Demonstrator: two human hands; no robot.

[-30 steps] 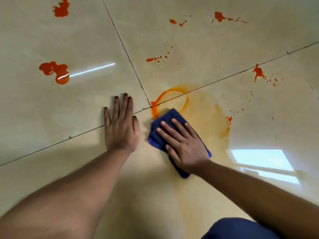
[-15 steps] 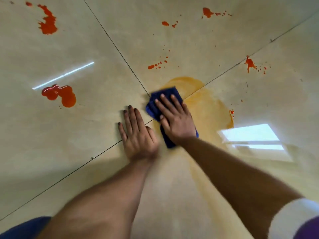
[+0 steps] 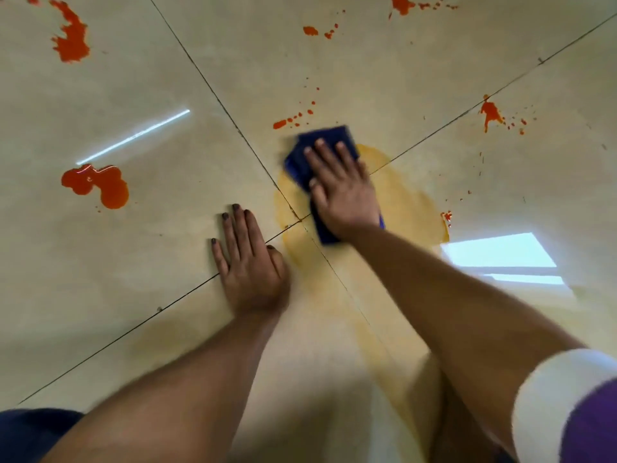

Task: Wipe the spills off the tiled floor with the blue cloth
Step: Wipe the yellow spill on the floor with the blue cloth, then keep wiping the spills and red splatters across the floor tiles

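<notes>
The right hand (image 3: 344,192) had just pushed the blue cloth (image 3: 325,137) further up the tiled floor (image 3: 434,61), away from the person. A second earlier it lay just below the crossing of the grout lines, beside a dark orange ring; by this moment it sat a little above centre frame, its far edge nearly touching the line of small red drops (image 3: 293,118). The ring was gone, and only a pale yellow smear (image 3: 404,202) spread around the cloth and trailed down toward lower centre. The fingers lay straight and flat on the folded cloth, pressing rather than clutching, so the grip was wide. The left hand (image 3: 248,262) was flat on the floor at centre left, fingers together, propping the body, holding nothing.

I judged the job far from done. A thick red puddle (image 3: 100,185) shone at left, a ragged splash (image 3: 71,38) sat at upper left, and more spatter (image 3: 490,111) lay at right and along the top edge (image 3: 400,3). The smear itself would want another pass.
</notes>
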